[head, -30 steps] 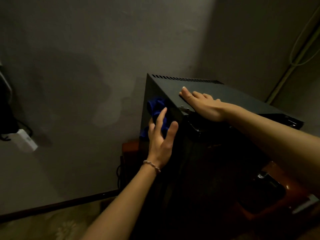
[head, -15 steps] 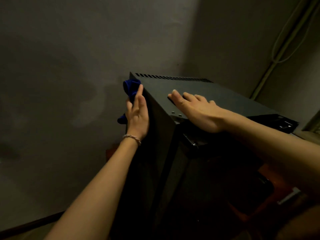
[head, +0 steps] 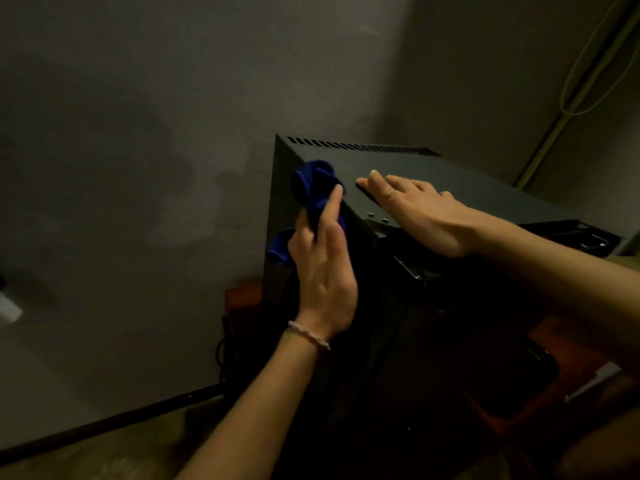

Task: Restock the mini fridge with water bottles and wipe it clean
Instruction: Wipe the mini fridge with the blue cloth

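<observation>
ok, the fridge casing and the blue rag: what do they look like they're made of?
Mini fridge: likely painted sheet metal, matte dark grey; crisp folded edges, punched vent slots along the back, small screws near the front corner. Blue cloth: soft fabric, possibly microfibre; it bunches in thick folds where the left hand grips it. Dim light leaves both uncertain.

One fridge (head: 450,188), dark, with one row of vent slots (head: 360,146) along the back of its top. One blue cloth (head: 313,188). Two hands: the left hand (head: 323,271) and the right hand (head: 422,216). One bracelet (head: 309,336), on the left wrist. Two screws (head: 377,217) near the top's front edge. One pale cable (head: 585,64) looped on the wall at right. No water bottles can be made out in the dim light
</observation>
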### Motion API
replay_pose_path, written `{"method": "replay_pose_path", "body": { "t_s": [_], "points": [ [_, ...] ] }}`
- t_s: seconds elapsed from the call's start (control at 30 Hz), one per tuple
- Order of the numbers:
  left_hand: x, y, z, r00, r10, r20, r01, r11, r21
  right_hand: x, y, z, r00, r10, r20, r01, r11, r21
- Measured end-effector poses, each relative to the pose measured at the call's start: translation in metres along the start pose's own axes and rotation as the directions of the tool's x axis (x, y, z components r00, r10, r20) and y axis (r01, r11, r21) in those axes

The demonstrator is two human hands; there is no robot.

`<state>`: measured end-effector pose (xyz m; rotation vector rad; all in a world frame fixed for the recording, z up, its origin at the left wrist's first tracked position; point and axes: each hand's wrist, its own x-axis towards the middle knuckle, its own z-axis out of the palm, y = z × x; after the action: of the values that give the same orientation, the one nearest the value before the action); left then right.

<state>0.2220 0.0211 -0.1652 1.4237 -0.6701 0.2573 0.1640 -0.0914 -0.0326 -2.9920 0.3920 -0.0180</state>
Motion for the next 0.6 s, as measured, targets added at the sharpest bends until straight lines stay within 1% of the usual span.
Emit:
{"method": "replay_pose_path", "body": {
  "t_s": [0.07, 0.17, 0.27, 0.33, 0.4, 0.6],
  "points": [
    [-0.028, 0.023, 0.003, 0.999, 0.031, 0.038, -0.032, 0.999, 0.035, 0.0, 0.0, 0.0, 1.0, -0.004, -0.005, 0.004, 1.0, 0.001],
    [-0.038, 0.031, 0.003, 0.998, 0.008, 0.061, -0.012, 0.997, 0.073, -0.001, 0.0, 0.0, 1.0, -0.011, -0.004, 0.011, 1.0, 0.007],
    [-0.029, 0.028, 0.003, 0.999, 0.024, 0.022, -0.027, 0.994, 0.108, 0.0, 0.002, 0.001, 1.0, -0.012, 0.01, 0.012, 1.0, -0.003],
    [-0.018, 0.023, 0.002, 1.0, 0.028, -0.006, -0.027, 0.995, 0.094, -0.001, 0.001, 0.001, 1.0, -0.016, 0.014, 0.017, 1.0, -0.016],
    [-0.002, 0.014, 0.0, 1.0, 0.003, -0.017, -0.001, 0.997, 0.074, -0.001, 0.0, 0.0, 1.0, -0.016, 0.021, 0.017, 1.0, -0.019],
    [0.068, -0.028, -0.009, 0.989, -0.143, -0.033, 0.145, 0.989, 0.036, 0.001, 0.0, 0.0, 1.0, 0.002, 0.019, -0.002, 1.0, -0.003]
  ]
}}
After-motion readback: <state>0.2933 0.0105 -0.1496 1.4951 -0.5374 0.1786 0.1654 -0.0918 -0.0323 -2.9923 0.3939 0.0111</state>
